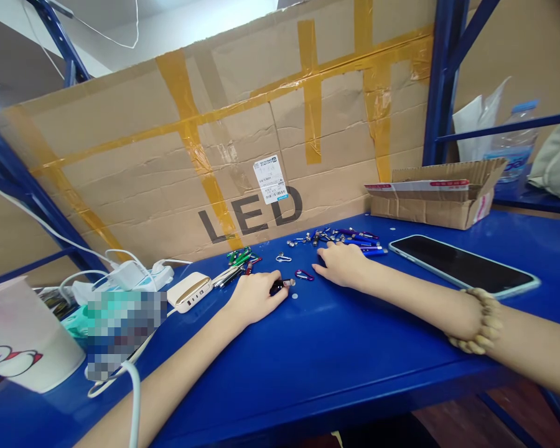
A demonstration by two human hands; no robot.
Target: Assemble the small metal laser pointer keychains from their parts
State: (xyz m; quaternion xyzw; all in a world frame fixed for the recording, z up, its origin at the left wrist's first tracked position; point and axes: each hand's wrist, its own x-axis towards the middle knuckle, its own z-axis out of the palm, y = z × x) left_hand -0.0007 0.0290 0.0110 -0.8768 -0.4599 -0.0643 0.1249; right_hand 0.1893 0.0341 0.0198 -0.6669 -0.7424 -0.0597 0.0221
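My left hand (256, 297) rests on the blue tabletop, its fingers closed on a small dark cylinder with a shiny metal end (284, 284); its exact kind is unclear. Farther right, my right hand (344, 264) lies over the near edge of a pile of small metal parts (324, 236), thumb and forefinger apart. Blue tubes (372, 251) stick out beside it. A purple carabiner (304, 274) lies between my hands, with a silver carabiner (283, 257) behind it. Green tubes (242, 256) and dark and silver pen-like pieces (228, 275) are left of these.
A white power bank (190, 291), cables, a power strip (163, 274) and a plastic cup (37, 336) crowd the left. At right are a phone (464, 264) and an open cardboard box (424, 205). A tall cardboard sheet (168, 180) closes off the back.
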